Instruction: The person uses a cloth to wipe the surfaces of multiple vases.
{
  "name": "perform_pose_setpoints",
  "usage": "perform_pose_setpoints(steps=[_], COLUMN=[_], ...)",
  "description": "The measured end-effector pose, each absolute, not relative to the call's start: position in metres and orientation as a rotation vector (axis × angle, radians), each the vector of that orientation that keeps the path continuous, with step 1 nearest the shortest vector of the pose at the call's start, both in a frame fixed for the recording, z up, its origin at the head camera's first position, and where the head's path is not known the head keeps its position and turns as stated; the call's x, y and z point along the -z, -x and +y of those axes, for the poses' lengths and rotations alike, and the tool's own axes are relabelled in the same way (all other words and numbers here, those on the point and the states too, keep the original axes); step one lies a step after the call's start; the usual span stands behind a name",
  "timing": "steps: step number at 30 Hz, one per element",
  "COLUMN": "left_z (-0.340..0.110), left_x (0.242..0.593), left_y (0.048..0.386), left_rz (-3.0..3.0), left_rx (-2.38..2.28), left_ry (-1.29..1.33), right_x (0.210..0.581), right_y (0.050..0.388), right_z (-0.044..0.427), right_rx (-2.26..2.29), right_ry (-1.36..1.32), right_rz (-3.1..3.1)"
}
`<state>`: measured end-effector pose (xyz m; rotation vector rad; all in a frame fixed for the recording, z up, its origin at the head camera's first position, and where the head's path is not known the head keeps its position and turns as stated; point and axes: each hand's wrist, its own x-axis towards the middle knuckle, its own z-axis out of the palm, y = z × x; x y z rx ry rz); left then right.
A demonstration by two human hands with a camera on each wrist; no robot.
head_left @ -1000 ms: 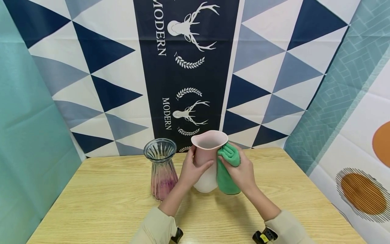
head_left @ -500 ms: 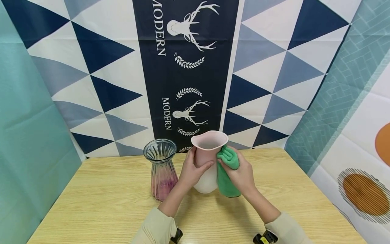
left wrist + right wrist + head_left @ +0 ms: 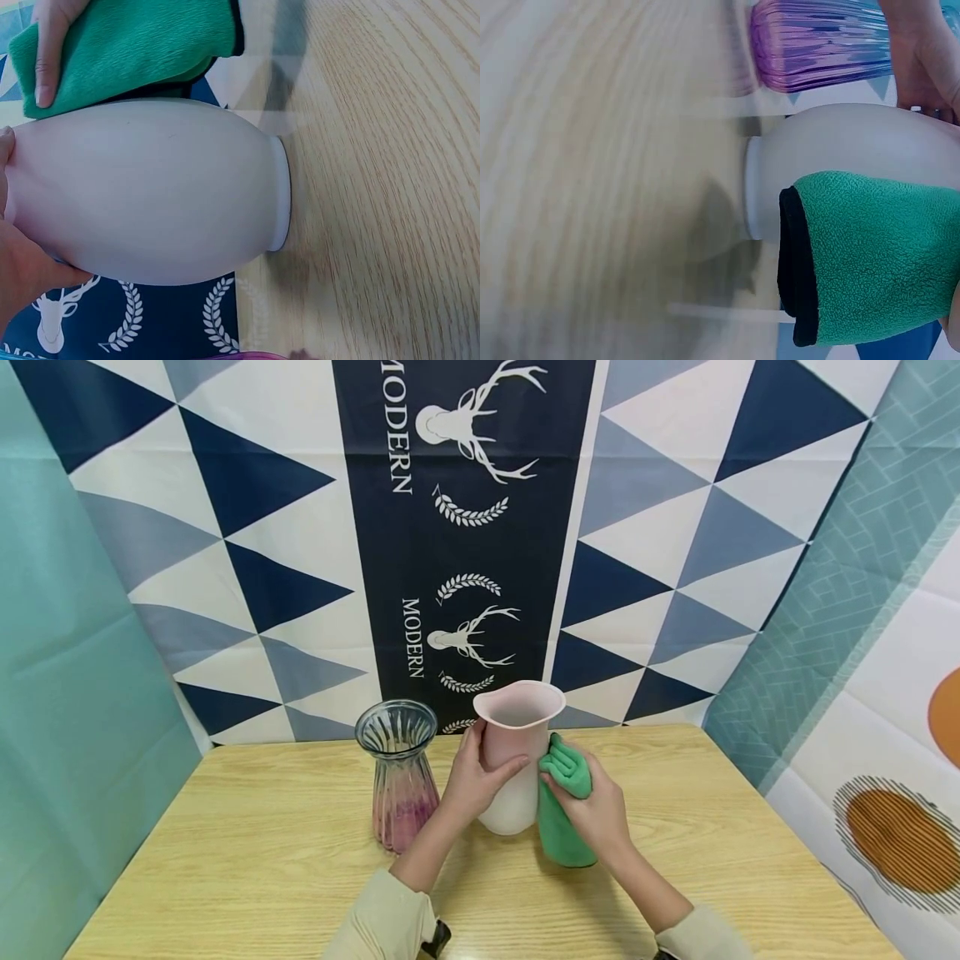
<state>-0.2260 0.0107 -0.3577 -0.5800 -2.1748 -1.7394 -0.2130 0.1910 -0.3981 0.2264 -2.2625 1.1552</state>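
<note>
Head view: table (image 3: 285, 843); upright on it, pink vase (image 3: 513, 803), likely stiff, slick, breakable; I'd take it round the narrower upper part. Cloth (image 3: 562, 831) beside it, probably soft, light. Left hand (image 3: 474, 782) grips vase high up; right hand (image 3: 602, 803) clutches cloth.

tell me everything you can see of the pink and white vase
The pink and white vase is pale pink at the top, fading to white below, with a smooth, matte surface that looks ceramic. Its open mouth flares into a wavy rim, and its rounded body narrows to a short foot. It appears to stand upright on the tabletop, right of the ribbed glass vase. The left hand grips its upper part; the green cloth in the right hand is at its right side, apparently touching.
</note>
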Motion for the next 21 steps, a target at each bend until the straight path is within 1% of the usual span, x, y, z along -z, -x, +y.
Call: perform_pose_setpoints(steps=[8, 15, 21], left_z=[0.013, 0.011, 0.011], left_x=[0.385, 0.387, 0.386], left_y=[0.250, 0.249, 0.248], left_rz=[-2.171, -2.182, -2.188], left_rx=[1.749, 1.732, 1.712], left_ry=[0.574, 0.568, 0.579], right_x=[0.415, 0.424, 0.423], right_y=[0.210, 0.209, 0.209], right_z=[0.194, 0.197, 0.199], right_rx=[-1.166, -1.147, -1.154], right_ry=[-0.193, -0.194, -0.173], right_rz=[-2.301, -2.312, -2.310])
